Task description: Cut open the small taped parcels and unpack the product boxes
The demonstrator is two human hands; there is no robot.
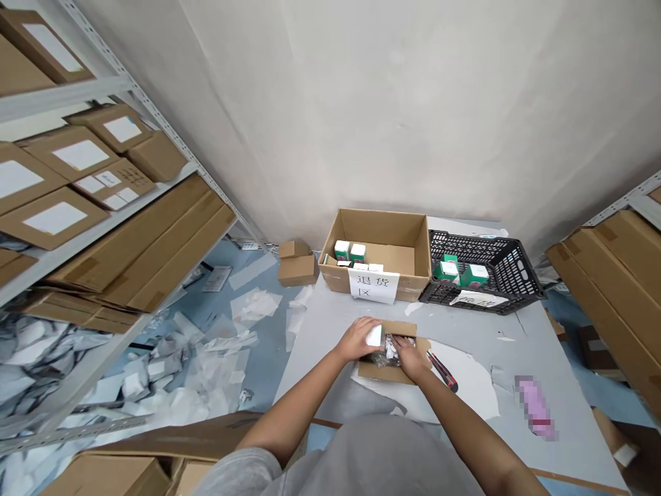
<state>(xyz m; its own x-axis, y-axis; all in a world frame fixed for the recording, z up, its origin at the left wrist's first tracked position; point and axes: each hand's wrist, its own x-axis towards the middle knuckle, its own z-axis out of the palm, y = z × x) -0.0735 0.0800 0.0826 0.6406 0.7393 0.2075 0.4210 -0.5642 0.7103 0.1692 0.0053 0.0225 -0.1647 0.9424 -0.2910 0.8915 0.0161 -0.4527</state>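
An opened small cardboard box (385,373) lies on the grey table in front of me, its flaps spread. My left hand (357,337) grips a small white and green box (374,336) over the left side of that carton. Reaching into the carton is my right hand (407,356), its fingers among crumpled clear plastic wrap (391,350); what its fingertips hold, if anything, is hidden. A red and black box cutter (443,372) rests on the table just right of the carton.
Behind stand a large cardboard box (385,224) with a paper sign and a black plastic crate (516,272), both containing small green and white boxes (474,275). Shelves of cartons (82,155) rise on the left. Paper scraps (255,303) litter the floor. A blurred pink item (534,406) lies on the right.
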